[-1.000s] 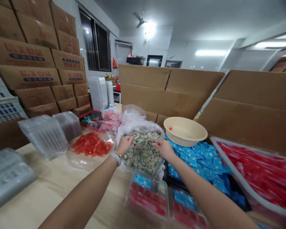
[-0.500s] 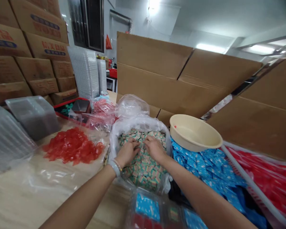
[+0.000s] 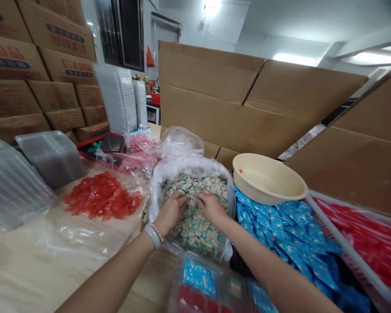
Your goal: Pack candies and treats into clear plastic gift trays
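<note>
My left hand point(image 3: 172, 212), with a pale band and a beaded bracelet on its wrist, hovers over a box lined with clear plastic point(image 3: 156, 191). Small flat green-and-tan packets point(image 3: 195, 234) fill the box. My right hand point(image 3: 212, 209) faces it from the other side, fingertips almost meeting the left ones. Both hands have thumb and fingers pinched together; whatever is between them is too small to make out. Below the box, close to me, lies a clear compartment tray point(image 3: 190, 256) holding blue packets point(image 3: 198, 278), red pieces point(image 3: 200, 300) and a green-and-tan packet point(image 3: 235, 288).
Red translucent pieces point(image 3: 102, 195) are heaped on plastic at left, near stacked clear trays point(image 3: 16, 178). A cream basin point(image 3: 269, 180) sits on blue packets point(image 3: 280, 230) at right. Beyond is a basket of red packets point(image 3: 361, 234). Cardboard point(image 3: 208, 91) stands behind.
Both hands stay above the packets, fingertips drawn slightly closer together. The whole view has shifted a little, bringing more of the compartment tray into sight.
</note>
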Demonstrator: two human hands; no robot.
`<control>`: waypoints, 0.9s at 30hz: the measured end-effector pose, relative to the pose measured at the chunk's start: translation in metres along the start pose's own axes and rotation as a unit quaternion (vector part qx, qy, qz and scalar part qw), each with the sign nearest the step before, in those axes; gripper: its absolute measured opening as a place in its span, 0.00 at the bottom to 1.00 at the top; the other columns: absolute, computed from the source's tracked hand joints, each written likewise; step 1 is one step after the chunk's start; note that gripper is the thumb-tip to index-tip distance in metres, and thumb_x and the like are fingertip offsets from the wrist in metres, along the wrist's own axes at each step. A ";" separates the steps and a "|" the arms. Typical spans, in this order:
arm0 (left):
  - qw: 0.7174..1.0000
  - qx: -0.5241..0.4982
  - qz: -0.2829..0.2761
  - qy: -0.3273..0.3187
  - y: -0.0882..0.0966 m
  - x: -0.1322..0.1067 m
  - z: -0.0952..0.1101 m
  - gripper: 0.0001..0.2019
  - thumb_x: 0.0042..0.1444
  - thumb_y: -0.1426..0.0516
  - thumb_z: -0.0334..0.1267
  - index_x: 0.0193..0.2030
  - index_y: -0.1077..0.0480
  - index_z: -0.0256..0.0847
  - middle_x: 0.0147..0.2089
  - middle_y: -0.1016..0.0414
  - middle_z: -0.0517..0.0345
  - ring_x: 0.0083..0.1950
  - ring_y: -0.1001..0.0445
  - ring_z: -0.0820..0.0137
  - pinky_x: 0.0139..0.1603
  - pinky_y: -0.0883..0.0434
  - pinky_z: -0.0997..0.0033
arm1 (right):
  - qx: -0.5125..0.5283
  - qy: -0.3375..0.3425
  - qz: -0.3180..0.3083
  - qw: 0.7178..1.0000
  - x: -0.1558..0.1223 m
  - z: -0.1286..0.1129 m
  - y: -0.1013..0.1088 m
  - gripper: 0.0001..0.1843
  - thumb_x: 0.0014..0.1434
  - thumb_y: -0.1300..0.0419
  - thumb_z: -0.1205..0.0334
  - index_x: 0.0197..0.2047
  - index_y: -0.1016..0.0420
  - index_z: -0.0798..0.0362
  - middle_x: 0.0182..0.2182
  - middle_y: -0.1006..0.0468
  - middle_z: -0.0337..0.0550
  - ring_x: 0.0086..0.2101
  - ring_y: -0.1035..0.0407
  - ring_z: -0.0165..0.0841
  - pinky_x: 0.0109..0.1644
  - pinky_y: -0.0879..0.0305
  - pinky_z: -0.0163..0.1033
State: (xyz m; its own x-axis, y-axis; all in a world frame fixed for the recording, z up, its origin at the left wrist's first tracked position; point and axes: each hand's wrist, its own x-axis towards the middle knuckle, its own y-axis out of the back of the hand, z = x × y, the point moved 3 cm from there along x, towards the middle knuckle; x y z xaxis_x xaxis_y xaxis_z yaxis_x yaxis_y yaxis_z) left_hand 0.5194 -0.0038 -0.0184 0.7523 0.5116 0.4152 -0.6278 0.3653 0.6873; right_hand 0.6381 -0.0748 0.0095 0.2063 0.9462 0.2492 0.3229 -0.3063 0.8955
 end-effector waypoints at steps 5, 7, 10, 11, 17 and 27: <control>1.000 0.007 0.005 -0.001 -0.001 -0.001 0.004 0.14 0.56 0.55 0.29 0.43 0.31 0.41 0.38 0.30 0.54 0.39 0.32 0.70 0.41 0.35 0.72 | 0.029 0.024 -0.030 0.999 0.005 0.001 0.001 0.10 0.49 0.48 0.77 0.31 0.28 0.55 0.28 0.29 0.40 0.31 0.35 0.30 0.36 0.40 0.33; 1.000 0.014 0.012 0.007 0.000 -0.001 0.002 0.14 0.55 0.54 0.29 0.44 0.31 0.42 0.38 0.29 0.54 0.40 0.32 0.69 0.43 0.35 0.71 | 0.031 0.059 -0.052 0.996 0.009 -0.001 0.003 0.12 0.49 0.48 0.78 0.31 0.27 0.54 0.29 0.28 0.40 0.33 0.35 0.30 0.39 0.40 0.33; 0.999 0.027 0.023 0.019 0.001 -0.002 -0.001 0.13 0.54 0.51 0.29 0.44 0.31 0.42 0.37 0.27 0.55 0.40 0.32 0.67 0.45 0.36 0.67 | 0.008 0.132 -0.100 0.986 0.012 -0.004 0.003 0.17 0.49 0.49 0.78 0.37 0.27 0.52 0.32 0.28 0.41 0.36 0.35 0.32 0.43 0.41 0.35; 0.999 0.030 0.025 0.021 0.001 -0.004 -0.001 0.13 0.54 0.51 0.30 0.44 0.31 0.42 0.37 0.27 0.55 0.40 0.32 0.67 0.45 0.37 0.66 | -0.004 0.150 -0.116 0.982 0.012 -0.004 0.002 0.18 0.49 0.50 0.78 0.39 0.27 0.52 0.32 0.27 0.42 0.36 0.35 0.33 0.43 0.41 0.36; 0.998 0.052 0.032 0.024 -0.003 -0.013 -0.001 0.13 0.56 0.53 0.32 0.44 0.30 0.42 0.40 0.27 0.53 0.43 0.33 0.66 0.45 0.36 0.65 | -0.012 0.138 -0.114 0.984 0.000 -0.001 -0.007 0.22 0.51 0.51 0.76 0.48 0.33 0.53 0.40 0.28 0.44 0.42 0.36 0.34 0.47 0.42 0.37; 0.996 -0.016 0.063 0.057 -0.004 -0.015 0.000 0.12 0.52 0.50 0.29 0.41 0.30 0.41 0.38 0.27 0.56 0.42 0.32 0.68 0.46 0.36 0.69 | -0.031 0.090 -0.082 0.992 -0.008 -0.007 -0.005 0.13 0.51 0.47 0.72 0.40 0.32 0.52 0.35 0.33 0.43 0.37 0.37 0.33 0.42 0.40 0.36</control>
State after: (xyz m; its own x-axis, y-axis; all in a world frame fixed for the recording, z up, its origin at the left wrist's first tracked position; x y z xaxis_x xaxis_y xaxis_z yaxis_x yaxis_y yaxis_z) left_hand 0.5100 -0.0127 -0.0273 0.6415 0.6385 0.4252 -0.7225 0.3167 0.6146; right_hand 0.6282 -0.0801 0.0060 -0.0154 0.9878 0.1547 0.2803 -0.1443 0.9490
